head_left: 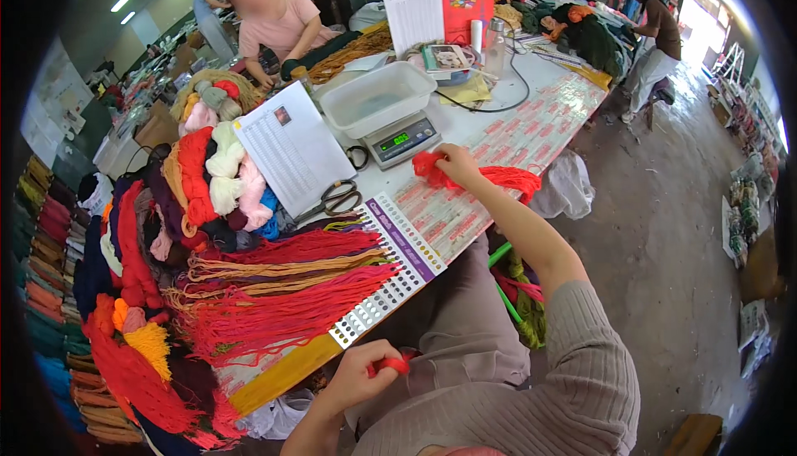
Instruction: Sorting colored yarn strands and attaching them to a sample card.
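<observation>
My left hand (362,380), low in the picture over my lap, is closed around a small bundle of red yarn (393,365). Over the table's right part, my right hand (458,165) has its fingers closed on a bright red yarn skein (510,177); the skein's bunched end sticks out left of the fingers. Just left of that hand stands a digital scale (402,139) with a clear plastic tub (378,100) on top. Between my hands lies a white and purple thread card (402,244) with punched holes, and long red, tan and purple strands trail left from it.
Black-handled scissors (339,198) lie beside a printed sheet (296,149). Heaped yarn skeins (195,178) cover the table's left side. A cable (525,82) loops near a clear bottle (494,47). Another person (282,28) works across the table; others stand farther back.
</observation>
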`<control>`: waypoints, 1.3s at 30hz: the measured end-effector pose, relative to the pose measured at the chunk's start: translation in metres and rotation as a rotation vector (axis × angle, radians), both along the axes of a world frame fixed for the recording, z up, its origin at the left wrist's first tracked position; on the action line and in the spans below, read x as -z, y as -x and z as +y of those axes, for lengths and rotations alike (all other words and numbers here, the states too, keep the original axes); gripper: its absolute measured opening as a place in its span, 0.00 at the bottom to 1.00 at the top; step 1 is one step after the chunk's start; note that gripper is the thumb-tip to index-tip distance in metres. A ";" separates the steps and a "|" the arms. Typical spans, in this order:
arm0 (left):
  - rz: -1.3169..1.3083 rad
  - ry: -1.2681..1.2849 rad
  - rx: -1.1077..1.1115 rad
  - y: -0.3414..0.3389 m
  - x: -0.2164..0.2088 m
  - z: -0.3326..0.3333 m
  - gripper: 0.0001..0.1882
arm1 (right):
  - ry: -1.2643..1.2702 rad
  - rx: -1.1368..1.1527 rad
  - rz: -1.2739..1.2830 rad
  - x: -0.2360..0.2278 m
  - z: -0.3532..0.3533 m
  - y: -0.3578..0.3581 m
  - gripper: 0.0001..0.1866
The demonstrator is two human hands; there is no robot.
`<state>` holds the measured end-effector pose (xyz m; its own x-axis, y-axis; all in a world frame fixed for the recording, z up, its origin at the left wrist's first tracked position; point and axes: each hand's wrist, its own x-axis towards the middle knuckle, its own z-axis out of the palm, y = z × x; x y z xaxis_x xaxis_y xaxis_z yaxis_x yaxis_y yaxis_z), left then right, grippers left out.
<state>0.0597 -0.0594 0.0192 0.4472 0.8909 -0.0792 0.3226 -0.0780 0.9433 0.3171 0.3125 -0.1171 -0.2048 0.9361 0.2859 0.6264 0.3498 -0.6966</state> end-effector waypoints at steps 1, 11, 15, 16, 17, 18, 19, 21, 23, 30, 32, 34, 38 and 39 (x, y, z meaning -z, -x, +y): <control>-0.039 0.094 -0.017 -0.007 0.000 0.005 0.06 | -0.004 -0.017 0.148 0.003 -0.003 -0.030 0.16; -0.390 0.175 0.128 -0.112 -0.040 0.064 0.10 | -0.019 -0.253 1.453 -0.119 -0.191 -0.186 0.11; -0.510 0.080 0.171 -0.178 -0.073 0.105 0.10 | -0.189 -0.173 1.375 -0.154 -0.251 -0.205 0.11; -0.564 0.134 0.182 -0.192 -0.076 0.117 0.10 | -0.190 -0.158 1.399 -0.166 -0.265 -0.196 0.10; -0.618 0.188 0.202 -0.206 -0.072 0.128 0.10 | -0.214 -0.139 1.336 -0.175 -0.279 -0.187 0.10; -0.621 0.187 0.197 -0.217 -0.066 0.135 0.10 | -0.242 -0.123 1.272 -0.179 -0.288 -0.179 0.09; -0.699 0.283 0.251 -0.227 -0.061 0.140 0.10 | -0.248 -0.113 1.125 -0.181 -0.295 -0.173 0.05; -0.756 0.400 0.296 -0.236 -0.060 0.138 0.09 | -0.355 -0.036 0.671 -0.173 -0.298 -0.160 0.09; -0.795 0.491 0.271 -0.243 -0.051 0.132 0.09 | -0.478 0.011 0.441 -0.164 -0.298 -0.143 0.15; -0.460 0.275 0.332 -0.220 -0.042 0.108 0.10 | -0.273 -0.028 1.173 -0.112 -0.307 -0.095 0.23; -0.428 -0.604 0.312 -0.226 -0.029 0.104 0.09 | -0.102 -0.007 1.188 -0.111 -0.311 -0.084 0.24; -0.088 -0.882 0.338 -0.219 -0.029 0.094 0.11 | 0.010 0.003 1.060 -0.082 -0.307 -0.095 0.21; -0.011 -1.072 0.405 -0.222 -0.037 0.073 0.24 | 0.028 0.153 1.195 -0.101 -0.300 -0.136 0.16; 0.020 -1.043 0.424 -0.216 -0.047 0.073 0.26 | -0.409 0.379 0.770 -0.120 -0.293 -0.148 0.18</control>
